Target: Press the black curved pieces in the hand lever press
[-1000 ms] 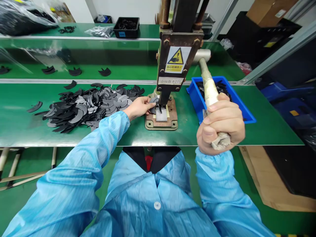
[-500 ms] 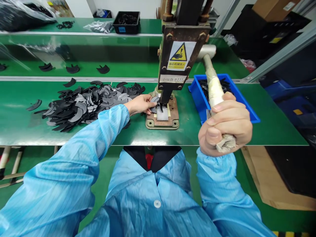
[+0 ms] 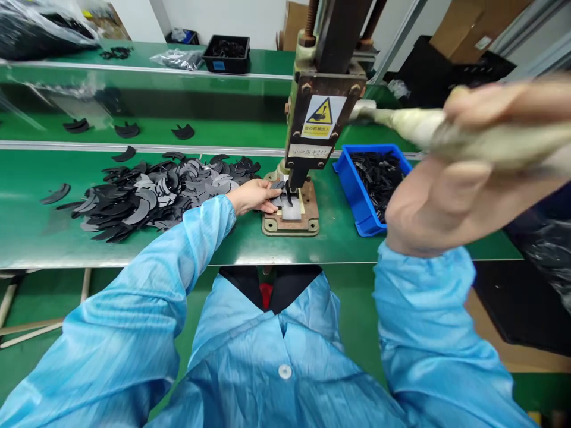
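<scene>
My left hand [image 3: 255, 197] pinches a curved black plastic part [image 3: 277, 191] at the base plate [image 3: 289, 226] of a hand press [image 3: 317, 119]. The part sits under the press's dark ram [image 3: 298, 177], on or against a small metal block [image 3: 291, 209]. My right hand [image 3: 473, 160], raised and blurred close to the camera, is wrapped round the wrapped lever handle [image 3: 410, 123] on the press's right side. The handle's white hub [image 3: 363, 109] shows behind the press head.
A heap of curved black parts [image 3: 156, 193] lies left of the press. The blue bin [image 3: 363, 202] on the right holds small black pieces. Several parts [image 3: 182, 131] lie on the green strip behind the rail. A black tray [image 3: 226, 54] stands at the back.
My right hand has swung the lever handle up and to the right, closer to the camera. My left hand stays at the press with the part; the view has shifted slightly.
</scene>
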Tool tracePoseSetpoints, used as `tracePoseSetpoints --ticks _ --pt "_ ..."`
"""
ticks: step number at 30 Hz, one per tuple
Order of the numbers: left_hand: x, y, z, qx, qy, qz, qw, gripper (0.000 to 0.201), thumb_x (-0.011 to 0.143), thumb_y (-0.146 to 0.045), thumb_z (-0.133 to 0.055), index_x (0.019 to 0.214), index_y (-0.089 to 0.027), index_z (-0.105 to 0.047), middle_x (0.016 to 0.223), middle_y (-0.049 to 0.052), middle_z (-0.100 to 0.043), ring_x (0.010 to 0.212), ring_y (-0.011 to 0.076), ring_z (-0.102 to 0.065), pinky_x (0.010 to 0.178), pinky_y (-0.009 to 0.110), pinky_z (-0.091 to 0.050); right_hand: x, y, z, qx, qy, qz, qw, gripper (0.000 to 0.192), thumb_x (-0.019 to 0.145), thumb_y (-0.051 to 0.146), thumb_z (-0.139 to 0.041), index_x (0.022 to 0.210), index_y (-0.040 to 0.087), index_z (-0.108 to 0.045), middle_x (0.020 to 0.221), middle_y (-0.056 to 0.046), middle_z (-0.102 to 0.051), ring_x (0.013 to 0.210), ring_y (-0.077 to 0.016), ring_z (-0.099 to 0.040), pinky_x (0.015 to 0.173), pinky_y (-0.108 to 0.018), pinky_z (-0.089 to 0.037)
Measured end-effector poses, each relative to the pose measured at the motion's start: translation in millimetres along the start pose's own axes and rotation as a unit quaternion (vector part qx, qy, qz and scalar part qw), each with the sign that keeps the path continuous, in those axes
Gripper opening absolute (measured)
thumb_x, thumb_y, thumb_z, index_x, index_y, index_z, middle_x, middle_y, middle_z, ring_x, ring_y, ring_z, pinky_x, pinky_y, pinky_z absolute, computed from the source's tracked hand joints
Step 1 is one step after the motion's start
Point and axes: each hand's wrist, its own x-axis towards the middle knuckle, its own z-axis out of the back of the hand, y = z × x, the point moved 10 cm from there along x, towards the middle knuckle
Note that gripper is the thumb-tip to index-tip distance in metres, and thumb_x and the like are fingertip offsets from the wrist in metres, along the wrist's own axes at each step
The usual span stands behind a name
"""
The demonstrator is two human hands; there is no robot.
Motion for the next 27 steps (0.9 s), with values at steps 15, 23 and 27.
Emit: tracePoseSetpoints --ticks 15,23,27 --pt "-147 19 -17.3 -0.08 0.074 -0.143 0.984 0.054 0.082 -0.06 -0.091 0.09 -0.019 -0.057 0.067 0.0 -0.072 0.058 0.0174 -0.076 0.053 0.023 -0.063 -226 -49 -64 0.058 0.188 -0.421 0.886 0.041 0.086 0.05 -0.086 0.114 0.023 -0.073 0.106 -0.006 -0.08 0.096 -0.0186 -0.079 0.087 -0.035 -0.069" --pt "-162 28 -37.2 -0.062 0.092 -0.128 0.986 0.05 0.087 -0.058 -0.087 0.087 -0.019 -0.055 0.065 0.002 -0.074 0.052 0.0143 -0.072 0.05 0.019 -0.059 -243 -24 -76 0.021 0.171 -0.436 0.883 0.031 0.092 0.053 -0.078 0.096 0.022 -0.07 0.092 -0.003 -0.076 0.085 -0.0158 -0.072 0.08 -0.031 -0.061" --pt "-156 31 -42.7 -0.058 0.125 -0.088 0.986 0.05 0.086 -0.057 -0.089 0.087 -0.019 -0.057 0.066 0.004 -0.074 0.053 0.0149 -0.073 0.048 0.018 -0.057 -245 -19 -69 -0.006 0.181 -0.407 0.895 0.021 0.097 0.044 -0.073 0.095 0.023 -0.07 0.093 -0.003 -0.075 0.086 -0.0156 -0.071 0.081 -0.031 -0.059"
